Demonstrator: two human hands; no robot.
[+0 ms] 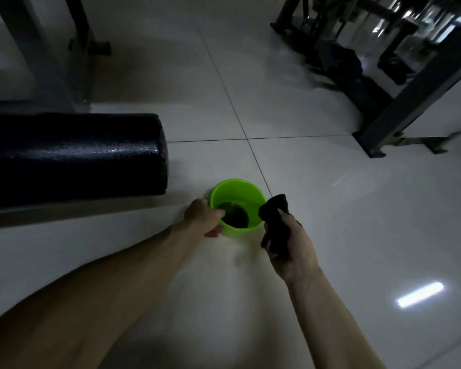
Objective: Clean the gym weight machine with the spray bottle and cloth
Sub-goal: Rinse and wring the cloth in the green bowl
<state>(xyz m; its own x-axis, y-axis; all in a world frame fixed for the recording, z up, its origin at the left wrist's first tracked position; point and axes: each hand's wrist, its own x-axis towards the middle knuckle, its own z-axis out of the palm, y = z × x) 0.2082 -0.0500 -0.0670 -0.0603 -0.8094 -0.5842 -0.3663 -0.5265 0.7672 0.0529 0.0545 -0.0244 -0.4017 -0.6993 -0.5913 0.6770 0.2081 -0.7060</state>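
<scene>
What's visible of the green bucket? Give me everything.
The green bucket is small, round, bright lime, plastic-looking, with a plain open rim and no handle visible. It stands upright on the pale tiled floor, beside a black padded roller. Something dark lies at its bottom, too dim to identify. The left hand grips its near-left rim, fingers curled inside.
</scene>
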